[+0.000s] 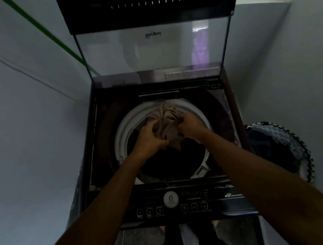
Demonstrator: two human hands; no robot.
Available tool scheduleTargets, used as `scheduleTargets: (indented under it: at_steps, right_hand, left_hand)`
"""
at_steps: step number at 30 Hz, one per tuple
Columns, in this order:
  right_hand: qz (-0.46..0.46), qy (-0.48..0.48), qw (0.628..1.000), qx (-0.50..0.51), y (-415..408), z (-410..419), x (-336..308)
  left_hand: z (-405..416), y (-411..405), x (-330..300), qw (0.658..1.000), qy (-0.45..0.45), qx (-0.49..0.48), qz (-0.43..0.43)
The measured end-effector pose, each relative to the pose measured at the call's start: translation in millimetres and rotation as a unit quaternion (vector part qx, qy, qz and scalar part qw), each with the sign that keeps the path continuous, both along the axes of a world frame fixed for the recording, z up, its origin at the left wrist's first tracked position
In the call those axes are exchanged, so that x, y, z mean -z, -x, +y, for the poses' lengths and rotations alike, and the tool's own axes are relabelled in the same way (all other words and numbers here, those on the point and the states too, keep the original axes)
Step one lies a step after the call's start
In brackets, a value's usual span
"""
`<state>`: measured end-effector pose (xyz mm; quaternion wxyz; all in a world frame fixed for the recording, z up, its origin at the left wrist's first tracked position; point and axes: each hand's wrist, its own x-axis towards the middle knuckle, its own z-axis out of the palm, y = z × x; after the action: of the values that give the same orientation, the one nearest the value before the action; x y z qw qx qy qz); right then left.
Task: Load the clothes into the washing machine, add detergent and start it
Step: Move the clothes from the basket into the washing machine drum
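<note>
A bunched tan garment (167,119) is gripped from both sides over the mouth of the drum (122,128): the fingers of the left hand (148,137) are curled into its left folds, and those of the right hand (189,123) are closed on its right folds. The cloth is gathered between the two hands, with its upper part draped against the far rim of the drum and a tail hanging just below the grip into the dark interior.

From here, a fold could be left lying over the far rim if the garment is released too high, and it might then be caught under the glass lid (156,48), which is raised upright beyond the hands. An uneven release could also leave the cloth wadded to one side, so that the load sits off balance. How full the drum is below the grip cannot be judged; it is too dark.

Both forearms are extended forward and converge on the drum, passing over the control panel (171,201) nearer the body; the wrists are bent downward. To the right of the grip, outside the washing machine (97,143), a patterned laundry basket (283,136) is seen holding dark clothes, so loading appears unfinished. No detergent is seen.
</note>
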<state>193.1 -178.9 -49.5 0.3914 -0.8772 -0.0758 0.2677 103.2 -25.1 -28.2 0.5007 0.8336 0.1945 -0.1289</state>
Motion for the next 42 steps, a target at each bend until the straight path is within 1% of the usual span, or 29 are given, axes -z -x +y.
scheduleTargets:
  at_steps: [2,4,8,11,14,16,19,22,28,30,32,34,36,37,40,42]
  right_hand:
    - [-0.011,0.026,1.000,0.010,0.2,0.1,-4.4]
    - [-0.029,0.029,0.998,0.038,-2.7,-2.1,-2.9]
    - [-0.031,-0.008,0.995,0.094,-11.5,-11.6,1.2]
    - [-0.079,-0.044,0.988,0.127,-15.0,-30.1,-13.8]
    - [-0.172,-0.078,0.962,0.199,-14.9,-60.4,-36.1]
    - [-0.226,-0.090,0.941,0.236,-17.3,-82.9,-42.0]
    - [-0.233,-0.071,0.926,0.289,-21.0,-129.1,-40.0]
    - [-0.204,-0.047,0.922,0.325,-19.9,-180.4,-25.9]
    - [-0.123,-0.011,0.924,0.363,-11.9,-270.6,17.4]
    - [-0.093,-0.001,0.924,0.370,-10.6,-294.4,38.6]
    - [-0.031,0.032,0.929,0.368,-11.1,-312.5,66.4]
    - [0.033,0.074,0.935,0.346,-14.6,-325.0,95.0]
    - [0.084,0.098,0.947,0.295,-16.6,-328.3,116.4]
    - [0.102,0.103,0.955,0.260,-17.1,-327.7,125.9]
    - [0.129,0.126,0.970,0.164,-18.3,-317.3,150.2]
    - [0.136,0.128,0.969,0.164,-17.7,-308.5,160.7]
  left_hand:
    - [-1.0,-2.2,4.8,1.000,0.000,-0.011,-0.006]
    - [-6.1,-7.1,3.1,1.000,0.007,-0.009,-0.007]
    - [-23.4,-21.9,-2.4,0.999,0.016,0.015,-0.042]
    - [-41.9,-32.5,-10.0,0.996,0.048,0.029,-0.074]
    - [-70.3,-46.2,-18.0,0.991,0.062,0.060,-0.105]
    - [-92.9,-55.4,-24.6,0.989,0.064,0.083,-0.108]
    - [-137.9,-69.5,-31.3,0.985,0.050,0.132,-0.102]
    - [-182.5,-77.8,-28.3,0.976,0.037,0.183,-0.112]
    - [-258.9,-97.2,-15.7,0.951,-0.012,0.280,-0.129]
    - [-276.6,-109.7,-4.2,0.936,-0.039,0.330,-0.114]
    - [-288.8,-122.8,11.3,0.921,-0.068,0.374,-0.089]
    - [-301.4,-135.7,29.4,0.898,-0.110,0.420,-0.073]
    - [-313.2,-145.5,46.2,0.873,-0.156,0.459,-0.053]
    - [-319.5,-149.7,53.9,0.866,-0.173,0.467,-0.036]
    - [-333.5,-156.9,74.9,0.852,-0.210,0.480,0.003]
    - [-336.6,-158.0,86.9,0.845,-0.218,0.487,0.030]
